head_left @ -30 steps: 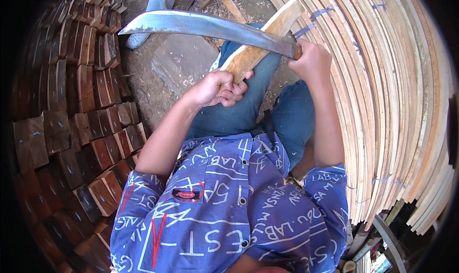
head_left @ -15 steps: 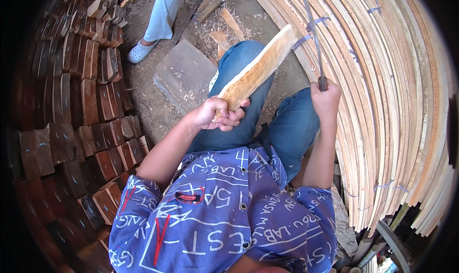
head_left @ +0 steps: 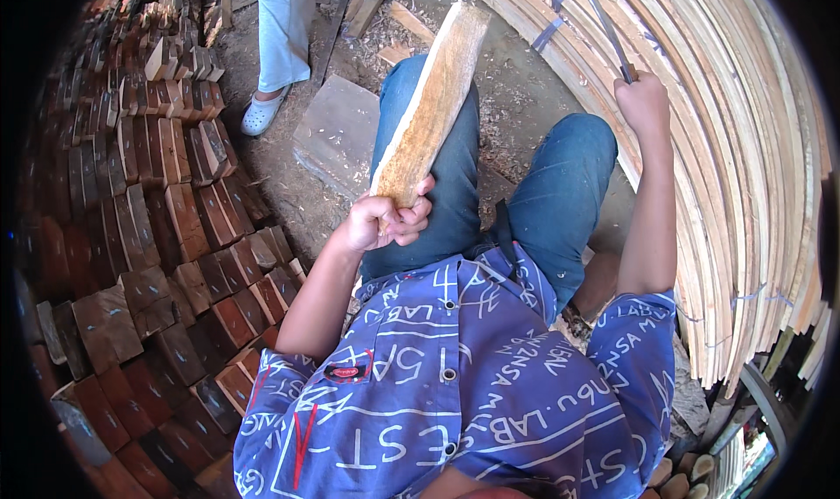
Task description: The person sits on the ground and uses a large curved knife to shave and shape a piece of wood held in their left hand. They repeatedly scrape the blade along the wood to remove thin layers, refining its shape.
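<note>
A rough, pale wood piece with a brownish face points up and away from me, above my left thigh. My left hand is wrapped around its near end, the fingers closed. Out to the right, my right hand is closed around the handle of a long, narrow-bladed knife. The dark blade slants up and to the left, well apart from the wood piece, and its far end passes out of the picture. The fist hides most of the handle.
Stacked brown wood blocks fill the left side. Long pale wood strips, tied in bundles, curve along the right. A flat board lies on the ground near scraps and shavings. Another person's leg stands at the far left.
The wood piece has swung to a steeper angle, its far end moving left. My right hand has moved outward and away with the knife, whose blade now leans further left. The view has shifted too.
</note>
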Demonstrator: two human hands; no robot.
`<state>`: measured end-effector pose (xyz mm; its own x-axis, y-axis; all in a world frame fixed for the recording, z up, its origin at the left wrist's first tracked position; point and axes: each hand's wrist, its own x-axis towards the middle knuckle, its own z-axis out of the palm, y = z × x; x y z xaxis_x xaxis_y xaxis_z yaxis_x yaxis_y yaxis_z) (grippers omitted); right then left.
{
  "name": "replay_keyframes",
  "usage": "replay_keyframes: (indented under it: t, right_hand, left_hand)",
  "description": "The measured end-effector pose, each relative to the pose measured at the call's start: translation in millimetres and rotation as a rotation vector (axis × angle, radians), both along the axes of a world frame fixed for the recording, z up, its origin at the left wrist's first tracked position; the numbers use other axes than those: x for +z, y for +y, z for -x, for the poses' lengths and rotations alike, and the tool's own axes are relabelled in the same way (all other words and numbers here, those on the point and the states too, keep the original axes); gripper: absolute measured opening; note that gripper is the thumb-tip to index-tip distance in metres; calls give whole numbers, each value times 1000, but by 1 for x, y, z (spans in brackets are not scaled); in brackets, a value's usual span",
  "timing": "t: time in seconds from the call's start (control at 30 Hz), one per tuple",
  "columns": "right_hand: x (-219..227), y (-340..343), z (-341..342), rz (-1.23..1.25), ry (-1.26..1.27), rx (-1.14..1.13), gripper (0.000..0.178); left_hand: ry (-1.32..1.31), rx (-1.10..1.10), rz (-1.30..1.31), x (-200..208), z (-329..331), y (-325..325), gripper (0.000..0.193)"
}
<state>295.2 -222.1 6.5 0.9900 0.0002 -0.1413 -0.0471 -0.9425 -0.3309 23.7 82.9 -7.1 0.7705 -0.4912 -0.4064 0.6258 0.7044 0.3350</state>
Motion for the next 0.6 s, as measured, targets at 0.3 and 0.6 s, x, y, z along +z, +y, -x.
replay_keyframes:
  t: [0.3, 0.6]
  right_hand:
    - [10, 89, 117, -394, -50, 484, 18]
    - [-4, 89, 82, -24, -182, 668, 19]
  left_hand:
    - [38, -44, -94, 2, -21, -22, 46]
    - [16, -12, -223, 11, -21, -21, 44]
